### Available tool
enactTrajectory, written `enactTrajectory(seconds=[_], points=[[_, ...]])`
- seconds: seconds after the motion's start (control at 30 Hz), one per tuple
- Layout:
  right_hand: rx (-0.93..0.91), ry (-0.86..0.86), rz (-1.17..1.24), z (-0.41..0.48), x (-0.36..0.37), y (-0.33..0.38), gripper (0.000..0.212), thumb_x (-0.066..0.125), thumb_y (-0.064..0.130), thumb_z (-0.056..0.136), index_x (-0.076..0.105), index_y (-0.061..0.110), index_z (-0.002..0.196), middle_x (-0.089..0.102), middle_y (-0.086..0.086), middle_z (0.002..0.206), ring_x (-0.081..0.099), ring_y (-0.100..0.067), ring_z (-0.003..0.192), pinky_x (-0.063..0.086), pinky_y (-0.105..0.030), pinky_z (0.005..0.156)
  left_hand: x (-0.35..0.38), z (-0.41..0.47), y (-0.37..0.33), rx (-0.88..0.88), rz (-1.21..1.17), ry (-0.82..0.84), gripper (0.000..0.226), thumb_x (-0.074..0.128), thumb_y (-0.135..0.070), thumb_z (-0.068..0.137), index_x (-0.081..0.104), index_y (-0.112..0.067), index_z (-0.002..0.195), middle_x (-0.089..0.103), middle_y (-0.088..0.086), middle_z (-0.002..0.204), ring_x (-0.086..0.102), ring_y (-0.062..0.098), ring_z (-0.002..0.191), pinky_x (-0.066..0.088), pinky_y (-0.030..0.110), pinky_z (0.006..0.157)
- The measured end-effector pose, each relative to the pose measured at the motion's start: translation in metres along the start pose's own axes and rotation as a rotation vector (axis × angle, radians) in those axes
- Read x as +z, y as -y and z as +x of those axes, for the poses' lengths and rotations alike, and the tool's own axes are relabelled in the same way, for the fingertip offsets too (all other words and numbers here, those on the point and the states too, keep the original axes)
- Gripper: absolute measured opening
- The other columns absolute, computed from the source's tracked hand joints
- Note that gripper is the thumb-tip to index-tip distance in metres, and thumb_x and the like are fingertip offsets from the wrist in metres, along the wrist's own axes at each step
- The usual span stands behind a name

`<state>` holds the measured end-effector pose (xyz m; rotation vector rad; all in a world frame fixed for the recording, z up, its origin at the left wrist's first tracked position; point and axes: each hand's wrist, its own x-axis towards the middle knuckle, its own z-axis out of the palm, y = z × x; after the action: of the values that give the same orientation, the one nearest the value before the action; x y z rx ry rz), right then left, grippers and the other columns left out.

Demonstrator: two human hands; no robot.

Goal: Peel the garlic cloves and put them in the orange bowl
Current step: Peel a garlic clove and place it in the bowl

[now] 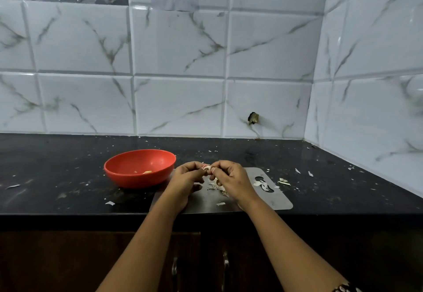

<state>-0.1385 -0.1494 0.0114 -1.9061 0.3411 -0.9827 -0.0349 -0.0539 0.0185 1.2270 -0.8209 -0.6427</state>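
Note:
An orange bowl [128,173] stands on the black counter, left of my hands, with a peeled garlic piece [147,172] lying inside it. My left hand [186,178] and my right hand [231,177] meet above a grey cutting mat [281,197]. Both pinch one small garlic clove [206,167] between their fingertips. Torn white garlic skins [215,186] lie on the mat under my hands, partly hidden by them.
More skins [263,185] sit around the mat's handle hole, and scraps [283,181] are scattered over the black counter [57,177]. A tiled wall stands behind and to the right. Cabinet doors with handles [225,264] are below the counter's front edge.

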Motion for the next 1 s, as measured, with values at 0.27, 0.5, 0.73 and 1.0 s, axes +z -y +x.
enactTrajectory(seconds=[0.27, 0.5, 0.73, 1.0], points=[[0.068, -0.054, -0.08, 0.0022, 0.0041, -0.0018, 0.017, 0.058, 0.01, 0.09, 0.072, 0.011, 0.08, 0.067, 0.003, 0.065, 0.053, 0.002, 0.052, 0.041, -0.016, 0.051, 0.0064, -0.001, 0.005, 0.114, 0.093, -0.115, 0.012, 0.064, -0.004, 0.086, 0.071, -0.014, 0.083, 0.066, 0.0, 0.073, 0.055, 0.007, 0.062, 0.043, 0.017, 0.051], [0.032, -0.078, -0.138, -0.0018, 0.0037, 0.0013, 0.014, 0.063, 0.009, 0.088, 0.074, 0.004, 0.082, 0.071, -0.005, 0.071, 0.056, 0.004, 0.051, 0.038, -0.009, 0.05, 0.009, -0.0014, 0.0084, 0.151, 0.15, -0.208, 0.008, 0.067, -0.005, 0.084, 0.072, -0.011, 0.082, 0.068, 0.001, 0.073, 0.055, 0.006, 0.061, 0.043, 0.013, 0.047], [-0.002, -0.086, -0.151, 0.0, 0.0038, -0.001, 0.011, 0.067, 0.013, 0.085, 0.073, 0.01, 0.076, 0.071, -0.007, 0.069, 0.066, -0.016, 0.067, 0.048, -0.023, 0.06, 0.0087, -0.0027, 0.007, 0.156, 0.155, -0.173, 0.015, 0.065, -0.005, 0.085, 0.071, -0.017, 0.077, 0.067, -0.002, 0.071, 0.055, 0.0, 0.056, 0.042, 0.014, 0.046], [-0.05, -0.081, -0.199, 0.0, 0.0033, -0.0026, 0.017, 0.065, 0.009, 0.082, 0.067, 0.012, 0.065, 0.054, 0.001, 0.053, 0.045, -0.006, 0.05, 0.036, -0.021, 0.05, 0.0094, 0.003, 0.009, 0.11, 0.245, -0.116, 0.019, 0.058, -0.007, 0.09, 0.07, -0.02, 0.082, 0.068, -0.003, 0.072, 0.049, 0.009, 0.061, 0.039, 0.016, 0.044]])
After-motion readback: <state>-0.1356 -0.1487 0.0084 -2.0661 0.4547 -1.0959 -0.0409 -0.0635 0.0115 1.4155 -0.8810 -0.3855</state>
